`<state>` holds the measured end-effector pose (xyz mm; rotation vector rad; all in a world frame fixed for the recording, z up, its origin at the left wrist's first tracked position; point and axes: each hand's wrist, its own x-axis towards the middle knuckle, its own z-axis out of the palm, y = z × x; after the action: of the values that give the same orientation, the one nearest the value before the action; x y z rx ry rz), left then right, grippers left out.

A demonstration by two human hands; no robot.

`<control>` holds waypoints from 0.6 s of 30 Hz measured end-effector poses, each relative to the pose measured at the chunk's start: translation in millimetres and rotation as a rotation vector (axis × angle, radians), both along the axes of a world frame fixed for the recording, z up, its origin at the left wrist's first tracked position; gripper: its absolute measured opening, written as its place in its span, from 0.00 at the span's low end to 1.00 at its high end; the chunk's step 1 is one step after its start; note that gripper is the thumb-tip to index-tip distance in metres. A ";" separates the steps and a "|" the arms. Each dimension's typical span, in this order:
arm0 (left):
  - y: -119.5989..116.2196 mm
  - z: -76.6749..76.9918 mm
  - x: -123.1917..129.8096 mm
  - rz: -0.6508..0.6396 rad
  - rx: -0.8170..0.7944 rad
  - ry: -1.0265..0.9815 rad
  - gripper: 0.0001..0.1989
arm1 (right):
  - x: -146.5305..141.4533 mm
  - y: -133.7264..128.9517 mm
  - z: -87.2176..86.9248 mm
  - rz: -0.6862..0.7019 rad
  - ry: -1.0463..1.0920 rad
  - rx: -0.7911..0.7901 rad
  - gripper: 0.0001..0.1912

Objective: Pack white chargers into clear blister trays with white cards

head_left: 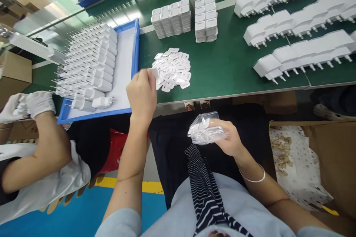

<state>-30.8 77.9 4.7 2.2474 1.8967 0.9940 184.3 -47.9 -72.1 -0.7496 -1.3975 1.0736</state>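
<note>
My left hand [141,94] is closed at the left edge of a loose heap of small white printed cards [174,68] on the bench. Between its thumb and forefinger I see one white card [154,72]. Over my lap, my right hand [230,139] grips a bunch of crinkled clear plastic bags [204,133], and something white shows at their top. Behind the heap stand neat stacks of white cards, one block [171,18] to the left and a narrower one [206,20] to the right.
Left of the heap, a blue tray [135,44] holds rows of white plug adapters [91,59]. More white adapters [306,52] stand in three rows at the right of the green bench [222,66]. A co-worker's gloved hands [40,103] are at far left. An open carton [328,155] is at lower right.
</note>
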 end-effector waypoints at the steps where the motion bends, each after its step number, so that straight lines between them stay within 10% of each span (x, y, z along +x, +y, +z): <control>1: 15.5 -3.8 -0.6 0.070 0.011 0.066 0.18 | -0.2 -0.2 -0.9 0.010 0.013 -0.007 0.14; 9: 65.2 -21.5 13.4 -0.041 -0.176 0.101 0.26 | 0.7 2.2 -6.4 0.035 0.073 -0.006 0.12; 13: 13.3 3.6 25.1 -0.263 0.017 -0.087 0.22 | 2.6 5.2 -8.3 0.014 0.043 -0.005 0.09; 18: -79.8 17.2 46.2 -0.791 -0.184 0.019 0.16 | 3.2 8.5 -7.0 -0.059 0.021 -0.057 0.10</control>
<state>15.4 -1.9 21.9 2.5200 0.8714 0.6301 187.5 -39.3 -79.1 -0.8133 -1.3236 1.0756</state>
